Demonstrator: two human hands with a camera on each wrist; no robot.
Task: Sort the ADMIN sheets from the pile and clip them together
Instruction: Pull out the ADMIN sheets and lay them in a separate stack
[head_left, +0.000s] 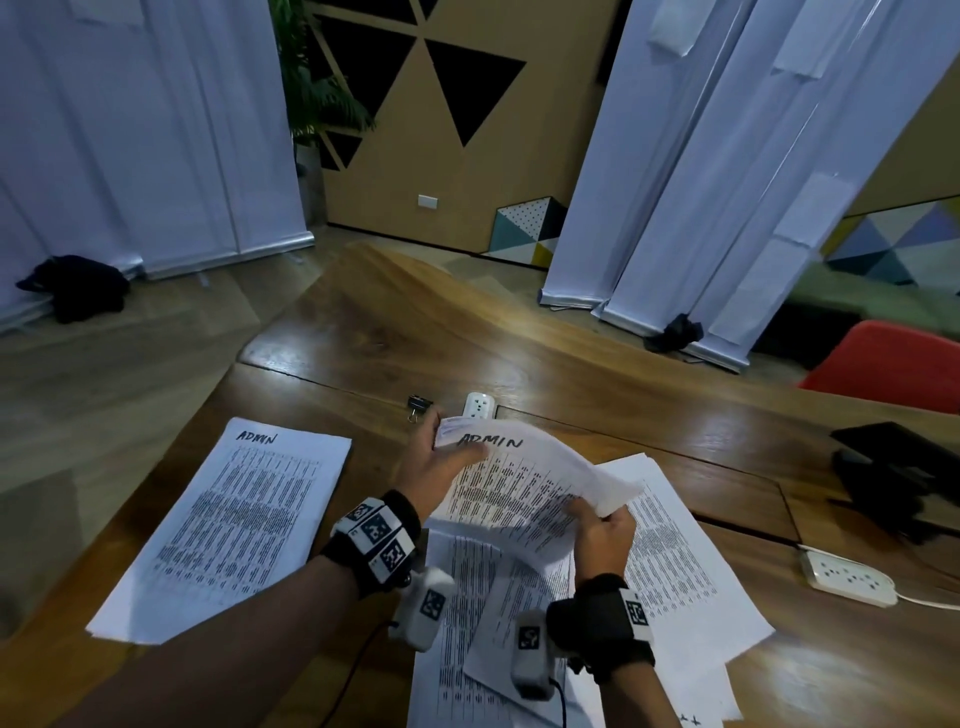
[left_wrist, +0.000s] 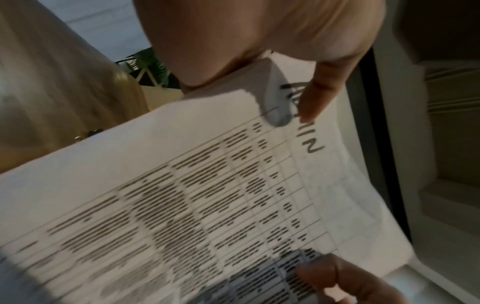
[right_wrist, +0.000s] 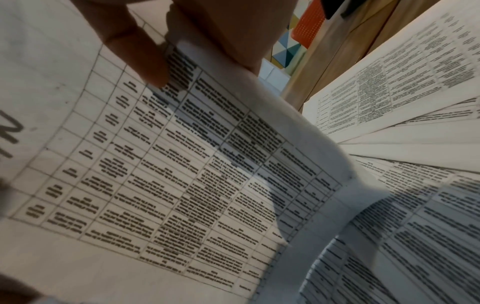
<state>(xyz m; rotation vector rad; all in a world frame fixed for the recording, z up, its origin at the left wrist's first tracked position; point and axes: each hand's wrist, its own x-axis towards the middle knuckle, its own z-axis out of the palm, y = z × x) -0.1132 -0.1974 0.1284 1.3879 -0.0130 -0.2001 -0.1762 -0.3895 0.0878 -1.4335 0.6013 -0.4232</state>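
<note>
Both hands hold one printed sheet headed ADMIN (head_left: 524, 488) up off the wooden worktop (head_left: 395, 332), bowed between them. The left hand (head_left: 441, 462) pinches the sheet's top-left corner, thumb lying over the handwritten heading and fingers behind the paper; the right hand (head_left: 602, 535) grips the lower right edge, fingers curled round it. Under the lifted sheet lies the loose pile of printed sheets (head_left: 691, 566), fanned out and uneven on the worktop. To the left, well apart from the pile, a separate neat stack with ADMIN written at its top (head_left: 234, 525) lies flat. A black binder clip (head_left: 418, 407) sits on the worktop just beyond the left hand, beside a white socket block (head_left: 479, 406). A white power strip (head_left: 849, 577) lies at the right, near a dark object (head_left: 893, 467) that may be a bag or case; it is too dim to say.
</note>
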